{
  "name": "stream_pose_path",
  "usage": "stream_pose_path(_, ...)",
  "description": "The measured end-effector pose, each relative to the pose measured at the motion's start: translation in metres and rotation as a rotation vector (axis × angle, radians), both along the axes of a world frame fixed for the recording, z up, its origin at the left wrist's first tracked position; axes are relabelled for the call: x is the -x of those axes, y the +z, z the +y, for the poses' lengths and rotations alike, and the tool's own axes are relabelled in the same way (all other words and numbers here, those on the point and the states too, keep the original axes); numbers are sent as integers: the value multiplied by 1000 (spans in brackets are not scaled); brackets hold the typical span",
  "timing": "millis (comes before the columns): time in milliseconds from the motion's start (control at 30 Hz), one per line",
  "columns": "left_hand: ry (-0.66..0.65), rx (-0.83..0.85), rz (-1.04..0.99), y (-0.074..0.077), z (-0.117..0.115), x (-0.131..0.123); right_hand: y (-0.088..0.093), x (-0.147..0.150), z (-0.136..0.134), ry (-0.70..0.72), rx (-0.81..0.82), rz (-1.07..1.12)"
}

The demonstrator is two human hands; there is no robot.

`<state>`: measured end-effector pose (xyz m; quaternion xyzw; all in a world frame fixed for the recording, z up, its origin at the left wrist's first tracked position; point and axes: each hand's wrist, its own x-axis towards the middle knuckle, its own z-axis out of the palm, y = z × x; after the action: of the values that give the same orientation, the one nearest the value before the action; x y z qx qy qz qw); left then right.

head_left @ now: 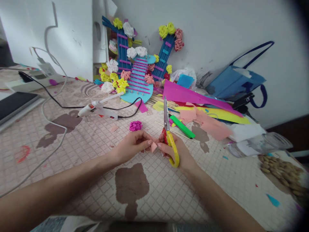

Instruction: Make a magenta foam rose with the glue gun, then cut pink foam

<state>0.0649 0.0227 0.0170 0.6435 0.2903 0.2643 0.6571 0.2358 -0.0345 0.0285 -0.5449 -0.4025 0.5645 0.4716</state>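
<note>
A small folded piece of pink paper [154, 147] is pinched between the fingertips of both hands, above the middle of the table. My left hand [135, 143] is closed on its left side. My right hand [172, 148] grips the paper's other side and also carries scissors [175, 154] with yellow and red handles, their blades pointing up and away from me. Just beyond my left hand lies a magenta paper flower [135, 126]. A green marker [182, 127] rests beyond my right hand.
A white glue gun [98, 110] with a black cord lies at left. Paper-flower-covered blue instrument models [140, 77] lean on the wall. Coloured paper sheets [200, 98], a blue bag [238, 80], a clear plastic cup [260, 144] and nuts [282, 172] are on the right.
</note>
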Motion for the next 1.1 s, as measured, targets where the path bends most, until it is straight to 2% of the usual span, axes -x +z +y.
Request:
stream_pose_path(67, 61, -67, 1, 0, -4, 0, 0, 1, 0, -31, -5, -13)
stream_pose_path(233, 204, -508, 229, 2, -17, 0, -2, 5, 0, -91, -42, -12)
stream_pose_path(400, 239, -645, 226, 1, -23, -3, -7, 8, -2, -93, -68, -16)
stream_pose_path(533, 231, -547, 129, 0, -19, -4, -9, 7, -3, -116, -100, -24)
stream_pose_path(767, 155, 26, -94, -2, -7, -4, -7, 8, -4, -110, -41, 9)
stream_pose_path(867, 162, 197, -126, -2, -3, -3, -8, 9, -4, -99, -13, 7)
stream_pose_path(967, 186, 189, -115, 0, -2, -2, -8, 9, -5, -58, -13, 11)
stream_pose_path(1100, 222, -74, -39, 2, -4, 1, -5, 11, -6, -36, -17, 30)
